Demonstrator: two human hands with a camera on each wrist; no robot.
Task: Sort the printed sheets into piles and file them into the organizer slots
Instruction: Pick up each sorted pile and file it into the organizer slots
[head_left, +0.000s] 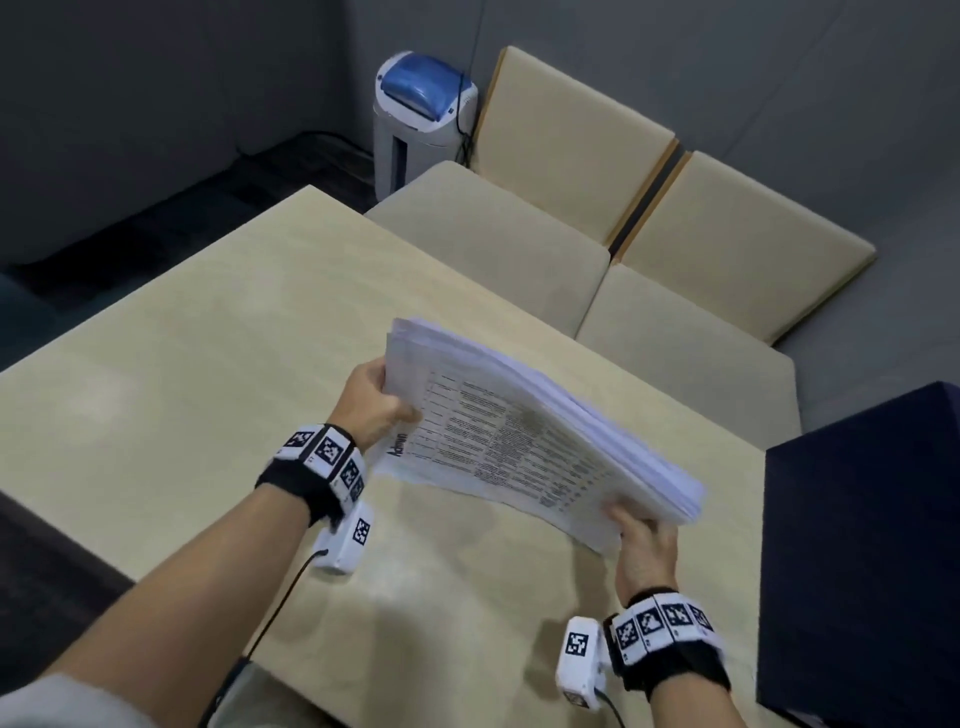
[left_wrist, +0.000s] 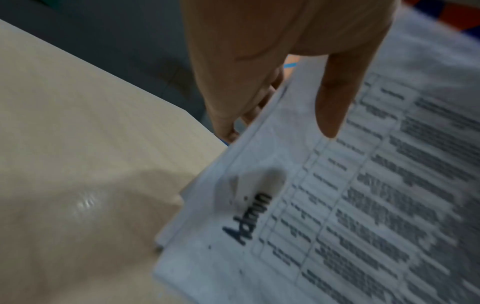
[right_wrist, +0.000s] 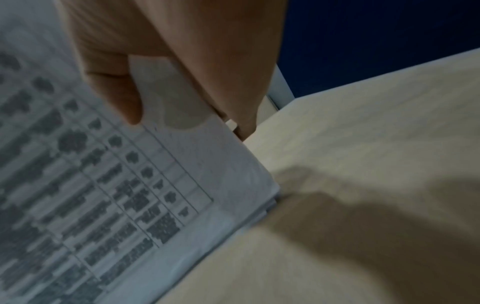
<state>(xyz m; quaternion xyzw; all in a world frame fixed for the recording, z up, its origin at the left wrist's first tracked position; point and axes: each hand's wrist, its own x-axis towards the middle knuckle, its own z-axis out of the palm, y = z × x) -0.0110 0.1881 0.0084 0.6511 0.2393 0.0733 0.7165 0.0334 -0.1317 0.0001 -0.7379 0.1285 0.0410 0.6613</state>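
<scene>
A thick stack of printed sheets (head_left: 524, 436) is held tilted above the light wooden table (head_left: 171, 374). Its top page shows a table of text with "Admin" handwritten near one corner (left_wrist: 246, 220). My left hand (head_left: 376, 402) grips the stack's left edge, thumb on top (left_wrist: 333, 102) and fingers underneath. My right hand (head_left: 644, 545) grips the near right corner, thumb pressed on the top sheet (right_wrist: 116, 96) and fingers below. The stack (right_wrist: 109, 195) fills the left of the right wrist view. No organizer slots are visible.
A dark blue box-like object (head_left: 862, 561) stands on the table's right side, close to my right hand. Two beige upholstered chairs (head_left: 524, 228) are pushed against the far side. A white and blue paper shredder (head_left: 421, 114) stands on the floor beyond.
</scene>
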